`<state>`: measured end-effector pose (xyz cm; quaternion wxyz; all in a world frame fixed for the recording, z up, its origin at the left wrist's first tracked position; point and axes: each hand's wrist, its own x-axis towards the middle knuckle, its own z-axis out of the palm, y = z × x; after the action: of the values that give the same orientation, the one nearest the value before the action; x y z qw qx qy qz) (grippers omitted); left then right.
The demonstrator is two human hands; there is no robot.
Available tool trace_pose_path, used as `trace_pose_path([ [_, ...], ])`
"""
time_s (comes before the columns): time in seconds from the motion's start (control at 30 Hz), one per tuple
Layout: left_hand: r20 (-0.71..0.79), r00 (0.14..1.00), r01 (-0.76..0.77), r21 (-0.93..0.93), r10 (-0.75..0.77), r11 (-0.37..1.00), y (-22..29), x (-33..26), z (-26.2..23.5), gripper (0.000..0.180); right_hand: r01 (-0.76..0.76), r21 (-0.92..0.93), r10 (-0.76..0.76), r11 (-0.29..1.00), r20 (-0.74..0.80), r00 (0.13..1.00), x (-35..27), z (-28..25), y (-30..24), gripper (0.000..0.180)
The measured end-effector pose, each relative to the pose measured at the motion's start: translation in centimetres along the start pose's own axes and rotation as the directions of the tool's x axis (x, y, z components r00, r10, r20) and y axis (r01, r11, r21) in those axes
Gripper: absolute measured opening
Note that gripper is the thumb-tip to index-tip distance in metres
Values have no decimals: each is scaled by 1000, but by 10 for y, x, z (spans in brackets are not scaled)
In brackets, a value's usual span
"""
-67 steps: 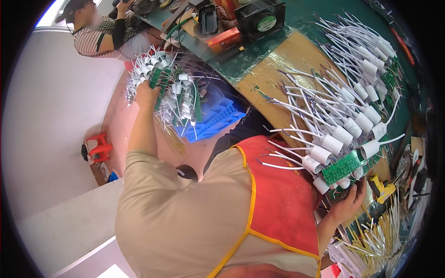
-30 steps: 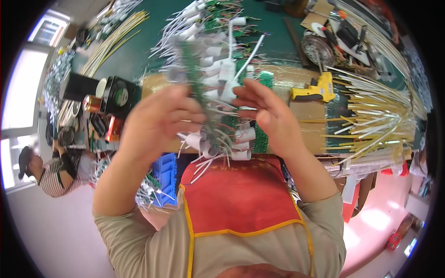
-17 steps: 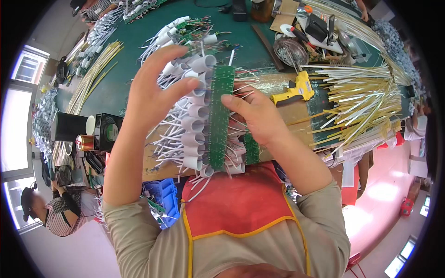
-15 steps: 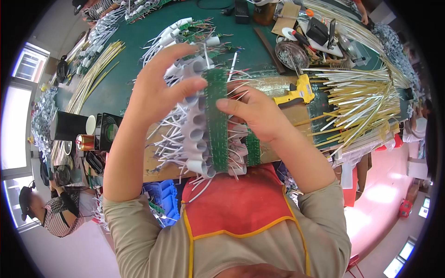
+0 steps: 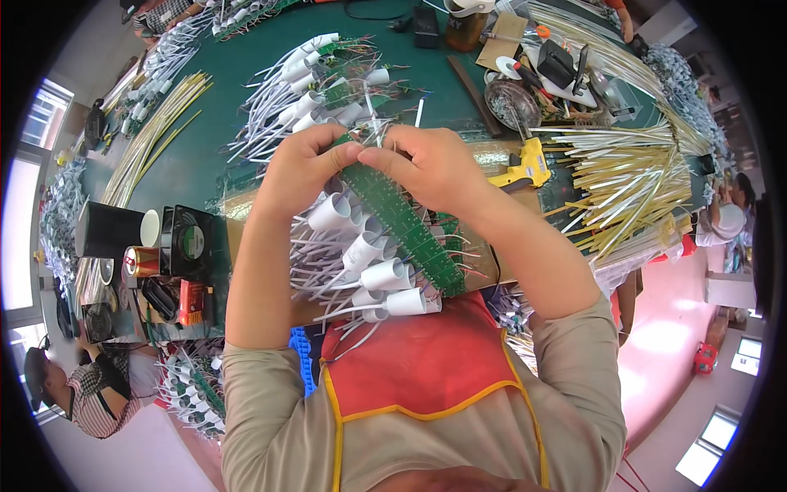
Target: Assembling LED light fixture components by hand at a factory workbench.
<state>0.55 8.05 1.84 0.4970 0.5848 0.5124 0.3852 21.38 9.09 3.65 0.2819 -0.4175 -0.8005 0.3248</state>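
green bench (image 5: 205, 148) | yellow glue gun (image 5: 525, 168) right of centre | black fan (image 5: 187, 243) + drink can (image 5: 141, 261) at left edge | yellow/white wire bundles (image 5: 631, 176) right | white capped lead assemblies (image 5: 303, 78) far side | seated person, striped shirt (image 5: 102, 402) lower left
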Motion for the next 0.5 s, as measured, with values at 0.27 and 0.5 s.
trace_pose_path([
  [0.27, -14, 1000, -11, -114, 9, 993, -19, -8, 4, 30, 50, -54, -63, 997, -282, 957, 5, -6, 12, 40],
  [0.5, 59, 993, -99, -48, 101, 994, -17, -8, 9, 25, 199, -85, -205, 976, -68, 976, 36, -10, 4, 41],
])
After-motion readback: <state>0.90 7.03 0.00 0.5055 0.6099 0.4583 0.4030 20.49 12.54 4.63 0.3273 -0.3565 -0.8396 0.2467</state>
